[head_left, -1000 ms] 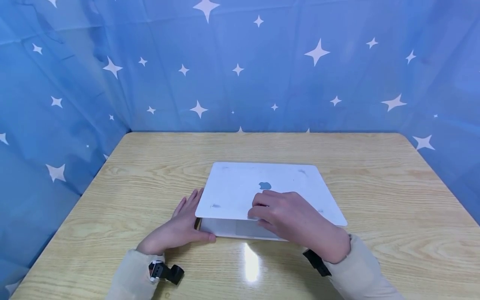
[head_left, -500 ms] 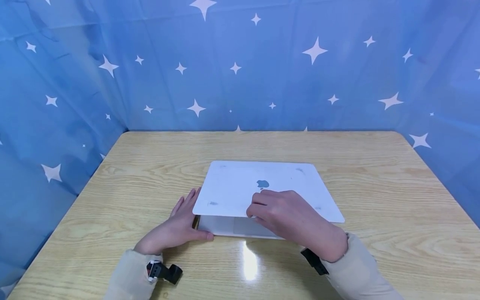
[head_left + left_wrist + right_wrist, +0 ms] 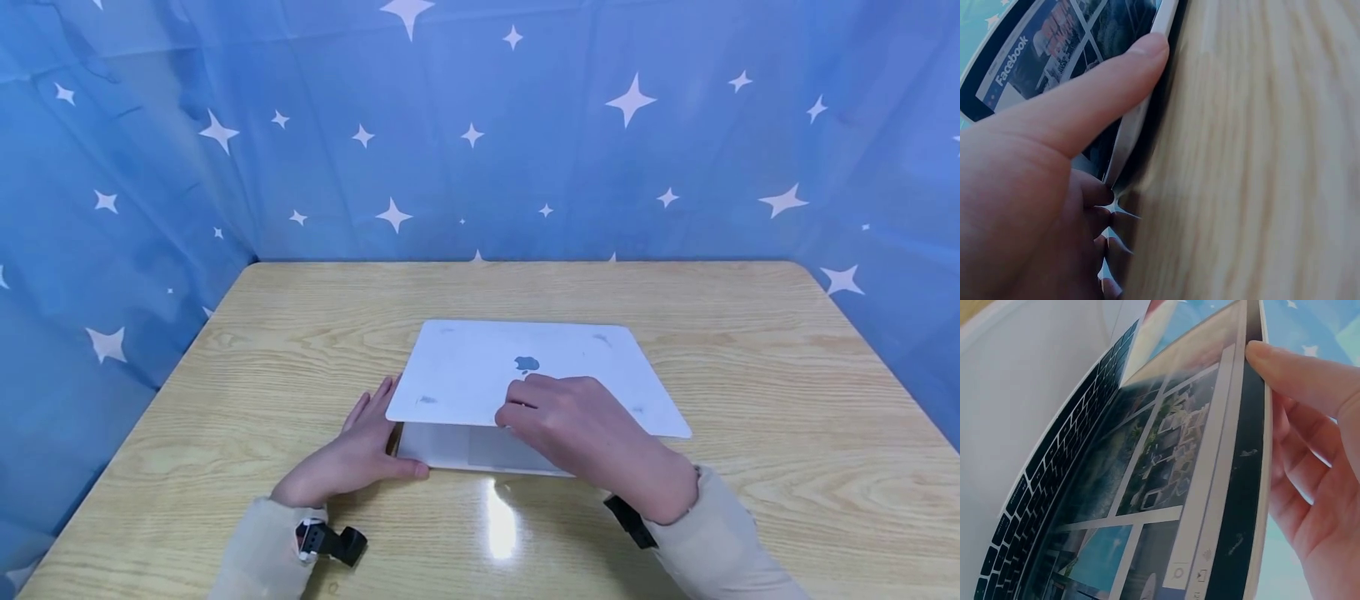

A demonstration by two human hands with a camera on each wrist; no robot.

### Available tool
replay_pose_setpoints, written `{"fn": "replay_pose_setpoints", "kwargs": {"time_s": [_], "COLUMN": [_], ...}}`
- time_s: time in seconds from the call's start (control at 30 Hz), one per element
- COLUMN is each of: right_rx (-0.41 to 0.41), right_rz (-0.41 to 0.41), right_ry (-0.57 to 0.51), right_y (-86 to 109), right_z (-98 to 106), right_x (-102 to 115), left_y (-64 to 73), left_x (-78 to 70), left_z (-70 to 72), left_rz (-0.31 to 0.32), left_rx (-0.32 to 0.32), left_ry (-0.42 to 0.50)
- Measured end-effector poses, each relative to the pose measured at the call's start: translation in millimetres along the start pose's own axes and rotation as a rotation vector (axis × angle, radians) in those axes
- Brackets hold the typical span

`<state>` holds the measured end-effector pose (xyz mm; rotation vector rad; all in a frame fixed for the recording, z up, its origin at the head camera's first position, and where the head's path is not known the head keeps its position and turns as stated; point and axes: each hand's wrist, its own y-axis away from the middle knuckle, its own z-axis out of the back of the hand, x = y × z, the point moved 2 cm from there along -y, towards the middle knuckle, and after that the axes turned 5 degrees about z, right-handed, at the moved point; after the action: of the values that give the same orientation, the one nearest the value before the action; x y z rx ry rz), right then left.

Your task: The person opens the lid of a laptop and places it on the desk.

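A silver laptop stands partly open, its lid (image 3: 457, 367) with the dark apple logo tilted low over the base (image 3: 438, 446). My right hand (image 3: 581, 425) pinches the middle of the lid's front edge. In the right wrist view its thumb (image 3: 1288, 369) presses the black bezel while the fingers lie behind the lid. The lit screen (image 3: 1166, 450) shows pictures, with the keyboard (image 3: 1029, 487) beneath. My left hand (image 3: 356, 458) rests at the base's front left corner, fingers spread straight along the side. Its thumb (image 3: 1097, 87) lies on the front edge.
The laptop sits on a light wooden table (image 3: 765, 375). A blue curtain (image 3: 480, 175) with white stars hangs behind the table and along its sides. Each wrist carries a black camera mount, one of them (image 3: 330, 542) near the table's front.
The lid's front edge has risen a little with the right hand, widening the gap above the base. The left hand keeps its place at the corner.
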<state>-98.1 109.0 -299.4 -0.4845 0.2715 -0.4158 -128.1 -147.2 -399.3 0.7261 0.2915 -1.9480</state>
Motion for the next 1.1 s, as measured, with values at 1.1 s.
{"fn": "replay_pose_setpoints", "kwargs": {"time_s": [1.1], "right_rx": [-0.138], "right_rz": [-0.088], "right_ry": [0.082], "right_y": [-2.1], "right_z": [8.3], "right_x": [-5.9], "left_y": [-1.9], "left_x": [-1.8], "left_z": [1.5], "left_rz": [0.042], "left_rx": [0.007], "left_ry": [-0.034]}}
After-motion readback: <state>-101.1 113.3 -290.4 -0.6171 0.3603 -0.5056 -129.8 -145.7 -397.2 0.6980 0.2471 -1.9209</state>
